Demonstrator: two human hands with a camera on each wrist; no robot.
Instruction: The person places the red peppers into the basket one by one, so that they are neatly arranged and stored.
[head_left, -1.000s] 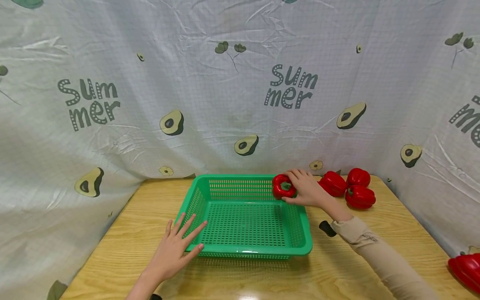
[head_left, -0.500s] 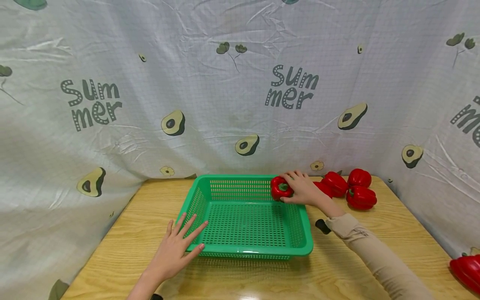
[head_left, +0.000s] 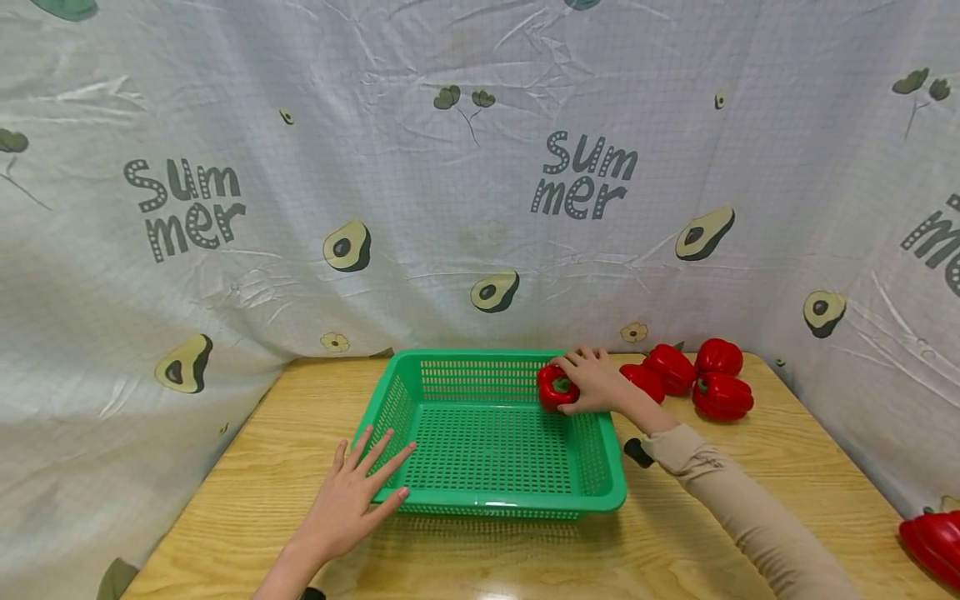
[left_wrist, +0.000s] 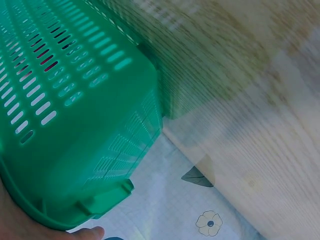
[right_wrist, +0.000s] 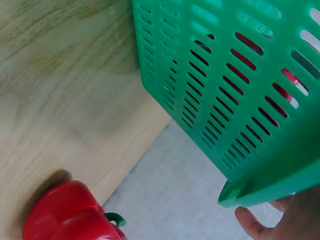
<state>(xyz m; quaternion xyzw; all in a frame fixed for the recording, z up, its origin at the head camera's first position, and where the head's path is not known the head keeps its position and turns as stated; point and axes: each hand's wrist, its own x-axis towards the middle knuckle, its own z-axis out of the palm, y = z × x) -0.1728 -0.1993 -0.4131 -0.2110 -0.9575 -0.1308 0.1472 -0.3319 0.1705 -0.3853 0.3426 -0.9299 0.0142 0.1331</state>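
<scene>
1. Pepper (head_left: 553, 397) could drop or roll inside the basket (head_left: 495, 502) if your right hand (head_left: 597, 383) lets go too soon; its smooth, round sides probably give little to catch on.
2. Your right hand reaches over the basket's right rim, so lowering it carelessly might knock that rim and shift the basket. Your left hand (head_left: 347, 500), fingers straight and spread at the basket's near left corner, appears to rest on the rim and grasps nothing, so its steadying may be slight.
3. The loose pepper (head_left: 642, 382) just right of the basket could get nudged if you swing back wide.
4. Your right hand is part-closed on the held pepper, thumb on its near side and fingers across its far side.
5. That pepper lies at the basket's back right corner, on the basket side of your palm; you can't tell whether it touches the bottom.
</scene>
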